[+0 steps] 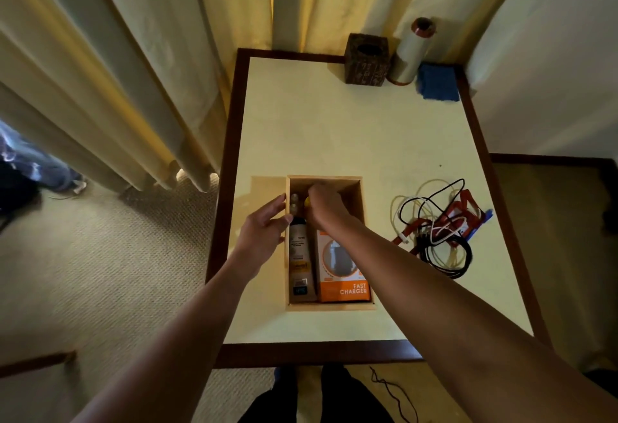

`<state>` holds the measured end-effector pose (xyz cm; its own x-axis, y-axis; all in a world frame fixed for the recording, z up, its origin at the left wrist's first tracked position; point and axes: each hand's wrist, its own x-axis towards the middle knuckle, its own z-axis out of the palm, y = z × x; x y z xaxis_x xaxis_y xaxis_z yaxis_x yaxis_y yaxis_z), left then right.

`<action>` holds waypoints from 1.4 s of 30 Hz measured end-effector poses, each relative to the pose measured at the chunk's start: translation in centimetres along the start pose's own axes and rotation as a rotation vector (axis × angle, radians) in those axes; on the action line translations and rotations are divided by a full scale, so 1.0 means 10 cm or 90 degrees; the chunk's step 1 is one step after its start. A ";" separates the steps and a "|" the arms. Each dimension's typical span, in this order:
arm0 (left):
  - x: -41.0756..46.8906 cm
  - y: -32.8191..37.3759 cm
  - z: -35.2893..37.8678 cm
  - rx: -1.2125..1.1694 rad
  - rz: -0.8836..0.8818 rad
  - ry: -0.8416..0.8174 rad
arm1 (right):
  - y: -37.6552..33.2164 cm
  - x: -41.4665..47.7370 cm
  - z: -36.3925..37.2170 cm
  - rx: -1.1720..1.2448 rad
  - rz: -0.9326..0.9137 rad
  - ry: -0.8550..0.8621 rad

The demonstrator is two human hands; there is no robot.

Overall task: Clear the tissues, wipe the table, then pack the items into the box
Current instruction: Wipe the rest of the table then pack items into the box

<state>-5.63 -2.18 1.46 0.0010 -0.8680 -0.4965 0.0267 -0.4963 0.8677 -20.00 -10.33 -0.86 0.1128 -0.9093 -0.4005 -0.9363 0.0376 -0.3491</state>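
I pack: flat left hand (264,232) steadies the box (326,177), right hand (326,205) holds a yellow thing (306,202) inside; wires (438,232) at 3 o'clock likely need grabbing next

orange carton (344,275) in the wooden box (363,208), printed "FAST CHARGER"

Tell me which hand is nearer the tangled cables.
Right. The right hand reaches into the wooden box, left of the tangled cables; the left hand rests against the box's outer left wall, farther off.
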 end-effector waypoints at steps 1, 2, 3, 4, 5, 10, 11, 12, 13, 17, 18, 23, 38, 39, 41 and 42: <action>0.00 0.00 0.00 0.000 0.000 -0.003 | 0.00 0.00 0.00 0.005 0.007 -0.004; 0.01 0.00 -0.01 0.001 0.001 -0.004 | 0.00 0.01 0.00 0.013 0.012 -0.010; 0.01 0.00 -0.02 0.005 -0.001 -0.004 | -0.01 0.01 0.01 0.019 0.016 -0.016; 0.01 0.00 -0.02 0.007 -0.003 -0.004 | 0.00 0.01 0.02 0.023 0.019 -0.023; 0.02 0.00 -0.03 0.008 -0.003 -0.002 | 0.01 0.02 0.02 0.030 0.019 -0.028; -0.02 0.07 -0.01 0.001 -0.013 -0.010 | 0.05 0.05 0.03 0.044 0.027 -0.041; -0.03 0.08 -0.01 0.004 -0.015 -0.011 | 0.06 0.06 0.02 0.033 0.033 -0.042; -0.04 0.09 0.00 0.008 -0.018 -0.010 | 0.07 0.06 0.02 0.025 0.042 -0.045; -0.05 0.09 0.00 0.010 -0.018 -0.010 | 0.08 0.07 0.02 0.018 0.052 -0.052; -0.05 0.09 -0.01 0.015 -0.022 -0.018 | 0.05 0.12 0.02 0.011 0.081 -0.080; -0.05 0.09 -0.01 0.016 -0.024 -0.020 | 0.03 0.13 0.03 0.013 0.079 -0.080; -0.03 0.07 -0.02 0.014 -0.022 -0.028 | 0.01 0.15 0.05 0.036 0.073 -0.076; -0.01 0.05 -0.02 0.033 -0.010 -0.026 | 0.03 0.03 -0.16 0.016 0.031 -0.111; -0.01 0.04 -0.02 0.033 -0.007 -0.026 | 0.05 -0.01 -0.22 0.017 0.016 -0.102; 0.00 0.04 -0.03 0.027 -0.001 -0.020 | 0.09 -0.10 -0.33 0.040 -0.010 -0.075; -0.01 0.05 -0.02 0.025 0.002 -0.016 | 0.12 -0.16 -0.39 0.061 -0.017 -0.059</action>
<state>-5.42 -2.32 1.90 -0.0244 -0.8690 -0.4941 -0.0126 -0.4940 0.8694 -22.64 -10.48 2.64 0.1720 -0.8683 -0.4653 -0.8972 0.0570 -0.4380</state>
